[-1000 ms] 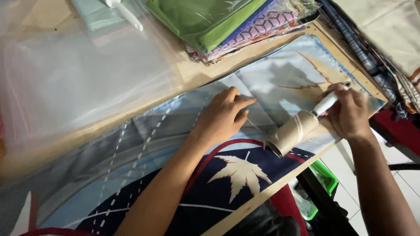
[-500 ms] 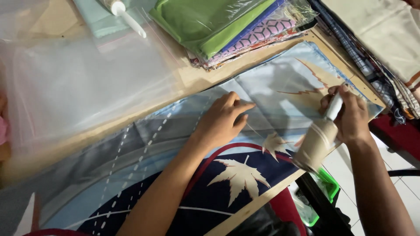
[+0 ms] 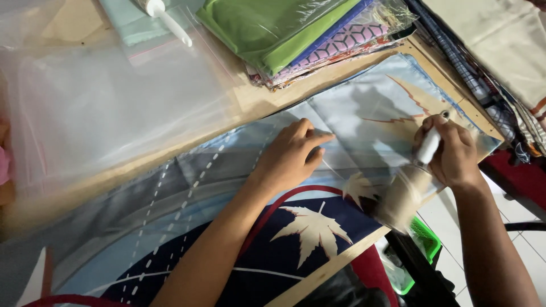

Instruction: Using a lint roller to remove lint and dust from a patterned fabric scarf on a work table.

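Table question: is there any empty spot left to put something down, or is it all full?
Mostly full. The printed cloth is bare between the left hand and the clear plastic bags. A thin strip of wooden table shows beside the folded fabric stack. It's crowded around the right hand and its roller.

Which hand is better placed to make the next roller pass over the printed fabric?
The right hand: it grips the white handle of the lint roller, whose head sits on the printed fabric near the table edge. The left hand lies flat on the fabric, fingers spread, better suited to pinning it down.
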